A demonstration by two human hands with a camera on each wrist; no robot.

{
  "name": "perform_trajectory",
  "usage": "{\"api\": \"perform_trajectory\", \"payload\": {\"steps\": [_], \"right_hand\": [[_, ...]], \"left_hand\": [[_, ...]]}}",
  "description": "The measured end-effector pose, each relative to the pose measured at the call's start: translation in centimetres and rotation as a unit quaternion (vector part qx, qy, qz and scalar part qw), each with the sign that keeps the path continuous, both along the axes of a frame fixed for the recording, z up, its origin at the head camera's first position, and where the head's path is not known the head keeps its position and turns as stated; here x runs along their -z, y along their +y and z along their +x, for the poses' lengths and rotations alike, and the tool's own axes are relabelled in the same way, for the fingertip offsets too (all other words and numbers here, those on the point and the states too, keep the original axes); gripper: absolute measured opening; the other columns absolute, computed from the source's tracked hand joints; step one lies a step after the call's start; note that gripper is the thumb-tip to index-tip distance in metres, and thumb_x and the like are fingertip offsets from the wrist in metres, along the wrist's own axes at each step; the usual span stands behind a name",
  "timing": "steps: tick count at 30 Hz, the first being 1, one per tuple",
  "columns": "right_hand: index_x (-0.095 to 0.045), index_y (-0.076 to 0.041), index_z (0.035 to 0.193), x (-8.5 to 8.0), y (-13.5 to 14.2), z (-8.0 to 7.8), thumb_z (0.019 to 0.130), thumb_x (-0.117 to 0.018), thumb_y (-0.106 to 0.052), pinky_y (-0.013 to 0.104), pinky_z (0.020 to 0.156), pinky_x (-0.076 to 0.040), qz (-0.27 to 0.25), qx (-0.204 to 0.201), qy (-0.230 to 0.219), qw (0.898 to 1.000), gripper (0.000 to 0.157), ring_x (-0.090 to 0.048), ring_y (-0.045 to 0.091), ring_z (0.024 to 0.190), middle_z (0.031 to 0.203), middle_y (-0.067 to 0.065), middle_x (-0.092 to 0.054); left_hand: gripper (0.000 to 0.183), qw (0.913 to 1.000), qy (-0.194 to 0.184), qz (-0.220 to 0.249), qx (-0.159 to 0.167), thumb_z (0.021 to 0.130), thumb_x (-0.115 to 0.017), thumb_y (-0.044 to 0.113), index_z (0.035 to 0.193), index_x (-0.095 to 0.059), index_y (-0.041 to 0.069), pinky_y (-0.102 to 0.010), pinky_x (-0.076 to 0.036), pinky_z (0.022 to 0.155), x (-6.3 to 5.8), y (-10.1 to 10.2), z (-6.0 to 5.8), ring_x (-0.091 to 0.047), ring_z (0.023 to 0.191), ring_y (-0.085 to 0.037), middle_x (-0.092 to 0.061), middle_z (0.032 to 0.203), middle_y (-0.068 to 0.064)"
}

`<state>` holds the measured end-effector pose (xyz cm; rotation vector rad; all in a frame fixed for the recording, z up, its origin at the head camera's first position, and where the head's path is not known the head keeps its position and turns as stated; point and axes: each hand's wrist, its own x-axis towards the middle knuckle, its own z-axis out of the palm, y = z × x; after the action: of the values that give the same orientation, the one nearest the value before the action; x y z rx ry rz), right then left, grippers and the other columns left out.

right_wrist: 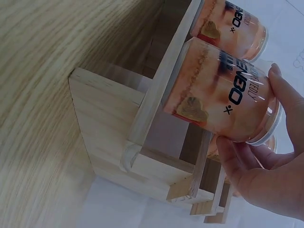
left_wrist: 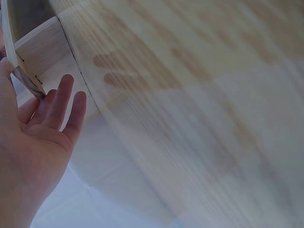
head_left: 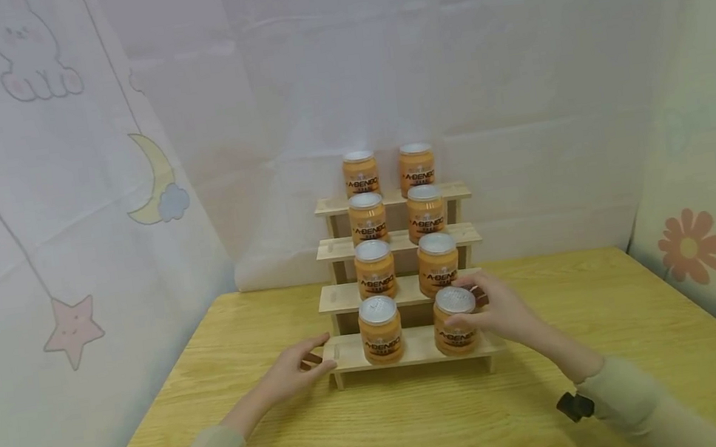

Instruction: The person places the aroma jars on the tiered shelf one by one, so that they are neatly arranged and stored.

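Observation:
An orange jar (head_left: pixel 456 337) with a silver lid stands at the right of the lowest step of a wooden stepped stand (head_left: pixel 419 354). My right hand (head_left: pixel 501 310) grips this jar near its top, thumb on the near side and fingers round the back. In the right wrist view the jar (right_wrist: pixel 213 95) appears seated on the board; whether its base is lifted I cannot tell. My left hand (head_left: pixel 292 372) pinches the left end of the lowest board. The left wrist view has that board end (left_wrist: pixel 29 84) between thumb and fingers, with the outer fingers extended.
A matching jar (head_left: pixel 381 332) stands left on the lowest step. Pairs of similar jars (head_left: pixel 375 275) fill the higher steps. The stand is on a wood-grain table (head_left: pixel 277 442), before a pale cloth backdrop (head_left: pixel 447 78) with printed side panels.

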<state>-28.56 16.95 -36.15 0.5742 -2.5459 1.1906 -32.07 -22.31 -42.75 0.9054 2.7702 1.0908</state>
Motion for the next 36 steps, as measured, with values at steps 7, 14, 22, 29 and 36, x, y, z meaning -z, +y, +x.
{"api": "perform_trajectory", "payload": {"steps": [7, 14, 22, 29, 36], "right_hand": [[-0.056, -0.007, 0.119, -0.4, -1.0, -0.1, 0.071, -0.081, -0.037, 0.023, 0.069, -0.053, 0.004, -0.019, 0.011, 1.000, 0.062, -0.056, 0.017, 0.088, 0.109, 0.008, -0.053], [-0.054, -0.007, 0.119, -0.6, -1.0, 0.0, 0.072, -0.080, -0.034, 0.023, 0.068, -0.052, 0.004, -0.023, -0.006, 1.000, 0.060, -0.055, 0.018, 0.088, 0.110, 0.008, -0.051], [-0.054, -0.007, 0.118, -0.3, -1.3, -0.1, 0.071, -0.081, -0.034, 0.023, 0.066, -0.052, -0.008, -0.018, 0.001, 1.000, 0.060, -0.056, 0.017, 0.086, 0.107, 0.008, -0.052], [-0.054, -0.008, 0.118, -0.1, -1.5, -0.5, 0.071, -0.081, -0.038, 0.024, 0.065, -0.050, 0.001, -0.014, 0.001, 1.000, 0.062, -0.055, 0.016, 0.086, 0.108, 0.007, -0.055], [-0.055, -0.008, 0.120, 0.1, -0.2, -1.1, 0.076, -0.078, -0.032, 0.036, 0.079, -0.054, 0.005, -0.043, 0.019, 0.999, 0.055, -0.059, 0.024, 0.097, 0.115, 0.010, -0.057]], "left_hand": [[0.066, 0.9999, -0.001, 0.000, -0.017, 0.092, -0.057, 0.042, 0.143, -0.039, 0.004, -0.048, -0.052, 0.089, -0.4, -0.4, 0.2, -0.061, 0.106, -0.033, -0.044, 0.142, -0.018], [0.068, 0.9998, -0.008, 0.002, -0.017, 0.091, -0.058, 0.044, 0.143, -0.039, 0.004, -0.048, -0.051, 0.090, -0.4, -0.3, 0.4, -0.060, 0.106, -0.033, -0.044, 0.142, -0.017], [0.067, 0.9998, -0.008, -0.003, -0.019, 0.092, -0.058, 0.043, 0.143, -0.039, 0.005, -0.047, -0.052, 0.090, -0.4, -0.3, 0.1, -0.061, 0.106, -0.032, -0.044, 0.142, -0.017], [0.066, 0.9993, -0.035, 0.002, -0.016, 0.092, -0.059, 0.041, 0.143, -0.039, 0.004, -0.040, -0.054, 0.087, -0.5, -0.7, -0.3, -0.061, 0.106, -0.032, -0.042, 0.143, -0.019], [0.066, 0.9991, -0.026, -0.028, -0.019, 0.090, -0.059, 0.044, 0.142, -0.042, 0.006, -0.042, -0.053, 0.089, -0.7, -0.3, -0.6, -0.061, 0.107, -0.030, -0.044, 0.143, -0.015]]}}
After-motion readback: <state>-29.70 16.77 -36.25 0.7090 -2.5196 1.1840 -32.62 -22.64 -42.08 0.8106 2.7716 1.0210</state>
